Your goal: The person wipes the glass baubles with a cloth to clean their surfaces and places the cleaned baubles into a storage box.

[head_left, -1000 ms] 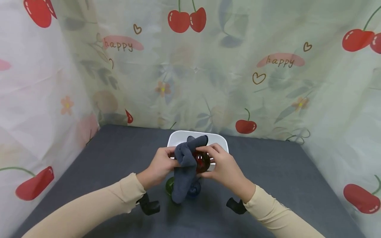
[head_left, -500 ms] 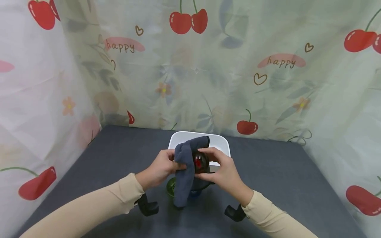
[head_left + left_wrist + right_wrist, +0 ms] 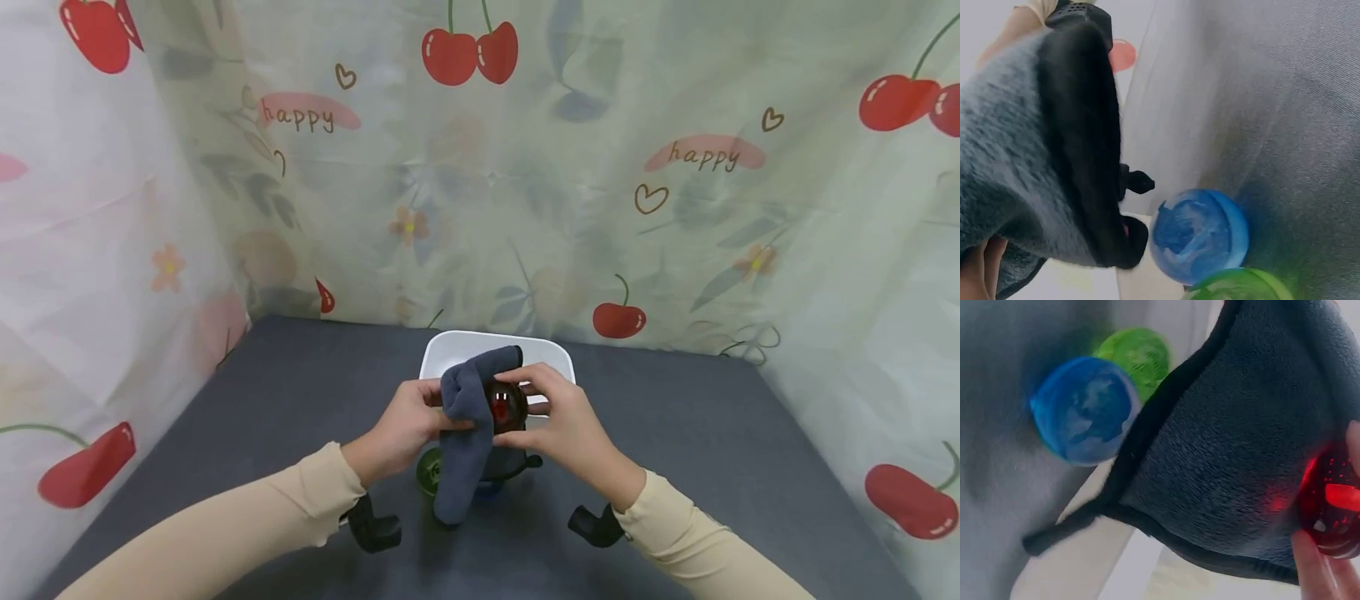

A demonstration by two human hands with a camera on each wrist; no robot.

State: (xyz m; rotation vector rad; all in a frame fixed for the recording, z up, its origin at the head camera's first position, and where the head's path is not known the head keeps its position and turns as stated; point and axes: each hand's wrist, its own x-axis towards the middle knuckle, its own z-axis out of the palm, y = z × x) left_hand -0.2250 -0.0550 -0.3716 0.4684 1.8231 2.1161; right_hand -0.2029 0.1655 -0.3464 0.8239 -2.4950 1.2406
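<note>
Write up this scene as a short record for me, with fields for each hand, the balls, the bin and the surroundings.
Left grip: pinches the gray cloth
Right grip: holds the red ball
Red ball position: raised, close against the cloth
Blue ball: on the table, below the cloth
Green ball: on the table, next to the blue one
White bin: behind the cloth, its inside partly hidden
Backdrop: curtain printed with cherries, hearts and "happy"
</note>
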